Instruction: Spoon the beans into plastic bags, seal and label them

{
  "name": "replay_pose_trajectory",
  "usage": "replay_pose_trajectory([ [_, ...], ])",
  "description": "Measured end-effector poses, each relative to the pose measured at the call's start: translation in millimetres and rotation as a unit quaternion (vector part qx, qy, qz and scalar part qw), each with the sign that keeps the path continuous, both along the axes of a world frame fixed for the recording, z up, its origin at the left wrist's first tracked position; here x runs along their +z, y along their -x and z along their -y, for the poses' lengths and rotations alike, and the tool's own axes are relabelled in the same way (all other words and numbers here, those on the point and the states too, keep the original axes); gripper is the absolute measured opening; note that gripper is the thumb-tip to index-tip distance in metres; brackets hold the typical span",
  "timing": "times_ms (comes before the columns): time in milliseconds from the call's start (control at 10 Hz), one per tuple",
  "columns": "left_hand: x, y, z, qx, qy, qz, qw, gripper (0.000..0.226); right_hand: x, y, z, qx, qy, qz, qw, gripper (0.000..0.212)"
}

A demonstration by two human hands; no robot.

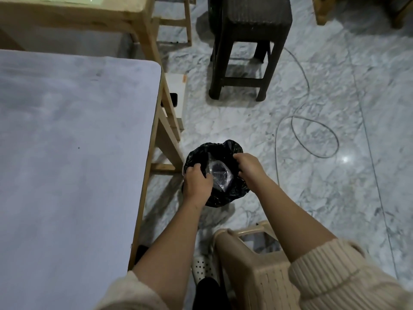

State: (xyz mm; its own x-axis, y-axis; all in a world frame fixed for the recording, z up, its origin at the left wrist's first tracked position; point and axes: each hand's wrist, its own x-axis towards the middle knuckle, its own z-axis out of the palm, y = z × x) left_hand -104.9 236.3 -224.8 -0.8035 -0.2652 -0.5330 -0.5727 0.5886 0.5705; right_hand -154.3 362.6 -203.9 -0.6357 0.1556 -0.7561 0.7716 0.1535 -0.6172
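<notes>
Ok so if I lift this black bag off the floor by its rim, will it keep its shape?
Probably floppy: the black bag is thin, crinkled film, bunched where the left hand and right hand grip its rim. It will likely sag at the bottom, since a clear packet with dark contents sits inside. The glossy film may slip.

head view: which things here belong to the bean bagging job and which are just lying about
Job: black bag on the floor, its rim held by left hand and right hand; clear plastic bag inside it.
Lying about: covered table, dark stool, beige stool, cable on the floor.
</notes>
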Motion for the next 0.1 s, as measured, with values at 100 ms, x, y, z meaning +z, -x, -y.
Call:
replay_pose_trajectory([
  [100,16.0,2.6,-1.6,-0.016,0.011,-0.007,1.000,0.042,14.0,-5.3,2.4,0.036,-0.024,-0.039,0.998,0.020],
])
